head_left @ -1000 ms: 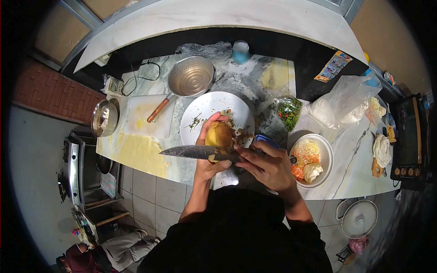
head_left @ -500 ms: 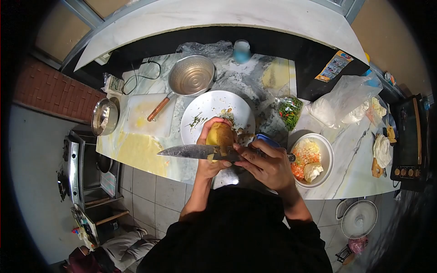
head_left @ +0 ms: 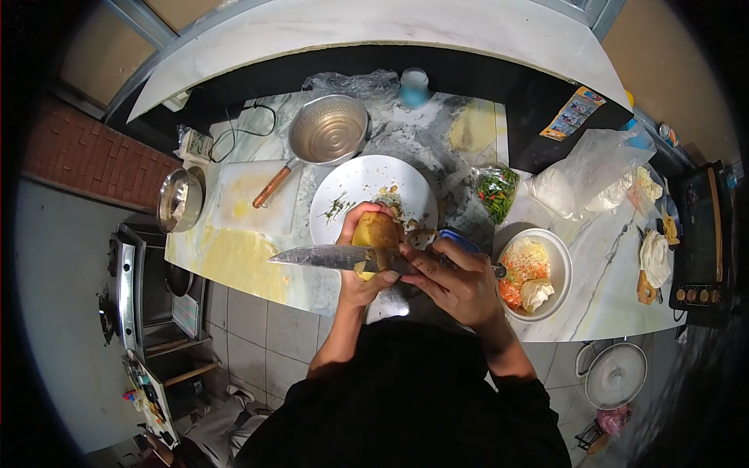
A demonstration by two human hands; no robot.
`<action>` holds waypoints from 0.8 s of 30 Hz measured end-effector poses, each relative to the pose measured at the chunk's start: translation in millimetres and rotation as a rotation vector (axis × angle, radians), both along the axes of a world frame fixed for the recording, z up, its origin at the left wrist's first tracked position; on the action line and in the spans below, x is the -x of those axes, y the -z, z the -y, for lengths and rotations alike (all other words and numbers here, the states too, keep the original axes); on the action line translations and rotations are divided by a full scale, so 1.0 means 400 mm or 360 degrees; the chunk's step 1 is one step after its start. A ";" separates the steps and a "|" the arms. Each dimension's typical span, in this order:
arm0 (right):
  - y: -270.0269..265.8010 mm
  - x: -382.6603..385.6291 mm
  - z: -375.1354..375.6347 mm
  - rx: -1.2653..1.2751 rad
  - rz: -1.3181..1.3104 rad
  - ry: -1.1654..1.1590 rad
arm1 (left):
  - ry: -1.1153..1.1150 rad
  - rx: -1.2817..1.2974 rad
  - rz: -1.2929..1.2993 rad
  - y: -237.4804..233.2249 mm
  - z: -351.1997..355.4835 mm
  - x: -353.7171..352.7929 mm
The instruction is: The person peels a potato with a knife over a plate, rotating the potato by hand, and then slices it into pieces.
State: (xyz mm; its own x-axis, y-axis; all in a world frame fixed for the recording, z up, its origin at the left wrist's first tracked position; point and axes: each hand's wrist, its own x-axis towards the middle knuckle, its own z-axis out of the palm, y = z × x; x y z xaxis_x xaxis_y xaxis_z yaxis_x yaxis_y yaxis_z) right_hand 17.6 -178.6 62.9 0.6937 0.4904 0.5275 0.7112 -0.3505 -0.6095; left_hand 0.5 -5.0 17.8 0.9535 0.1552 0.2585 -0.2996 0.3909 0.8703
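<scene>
My left hand [head_left: 360,290] is wrapped round a partly peeled potato [head_left: 380,231], its bare yellow flesh on the left and brown skin on the right. In my right hand [head_left: 462,287] is a large kitchen knife [head_left: 318,256], its blade lying across the lower part of the potato and pointing left. The knife handle is mostly hidden by my right fingers. Just beyond the potato is a white plate [head_left: 329,178] with peel scraps and green bits on it.
A saucepan [head_left: 331,129] and a white cutting board [head_left: 242,183] are at the left. To the right stand a bowl [head_left: 563,273] of chopped vegetables, a bag of chillies [head_left: 497,191] and a plastic bag [head_left: 569,183]. Another person's legs [head_left: 222,425] show at lower left.
The knife and potato have shifted only slightly in my hands. At the lower left, the other person has moved further down, partly out of view.
</scene>
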 end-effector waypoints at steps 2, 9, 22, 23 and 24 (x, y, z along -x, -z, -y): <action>0.005 -0.001 0.000 -0.0001 0.0036 0.0032 | -0.0036 0.0018 0.0020 -0.002 0.004 -0.001; 0.006 -0.002 0.003 0.0067 0.0057 0.0101 | 0.0134 0.0079 -0.0097 -0.026 -0.005 -0.004; 0.009 -0.004 0.016 0.0091 0.0061 0.0004 | 0.0373 0.0067 0.0016 0.004 -0.030 -0.004; 0.010 -0.005 0.015 0.0091 0.0061 0.0004 | 0.0374 0.0094 0.0000 0.006 -0.027 -0.003; 0.011 -0.006 0.012 0.0089 0.0066 0.0033 | 0.0375 0.0093 0.0001 0.005 -0.022 -0.002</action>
State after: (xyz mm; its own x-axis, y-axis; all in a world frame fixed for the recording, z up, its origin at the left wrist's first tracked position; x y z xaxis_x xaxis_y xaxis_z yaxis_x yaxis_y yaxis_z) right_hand 20.0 -183.4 58.6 0.6822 0.5057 0.5281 0.7276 -0.3980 -0.5588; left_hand 1.4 3.8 15.9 0.9649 -0.0567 0.2563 -0.1948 0.4996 0.8441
